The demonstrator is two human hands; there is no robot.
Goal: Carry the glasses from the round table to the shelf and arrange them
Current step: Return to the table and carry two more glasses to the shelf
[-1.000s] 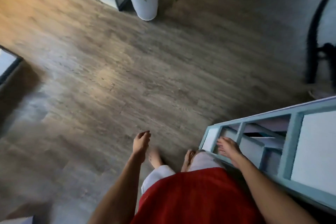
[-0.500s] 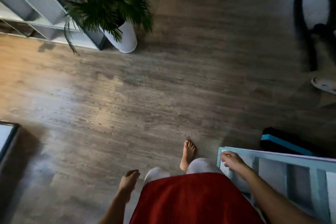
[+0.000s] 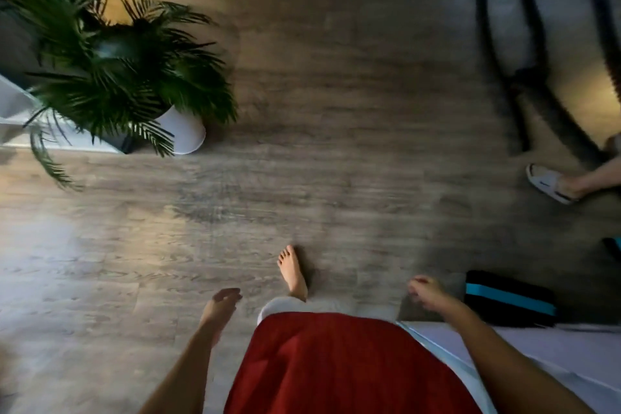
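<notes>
Nearest, red cloth (image 3: 336, 370) across the lap, white trouser leg (image 3: 285, 306) showing just past its upper edge. Left hand (image 3: 220, 309) hanging loose and empty beside the cloth, fingers slack and parted. Right hand (image 3: 428, 292) empty too, fingers half curled around nothing, held above the corner of a pale shelf (image 3: 554, 356) at lower right. Just beyond the shelf, a black case with a blue stripe (image 3: 509, 302) flat on the floor. Bare foot (image 3: 293, 269) planted on the wood floor (image 3: 336, 144) between the two hands. Farther right, someone else's foot in a white slipper (image 3: 549, 183). Farther left, a leafy plant (image 3: 114, 70) in a white pot (image 3: 184, 133), set against a white shelf unit (image 3: 20, 121). Farthest, blurred dark tube legs (image 3: 497, 60) at upper right. Glasses and round table nowhere in view.
</notes>
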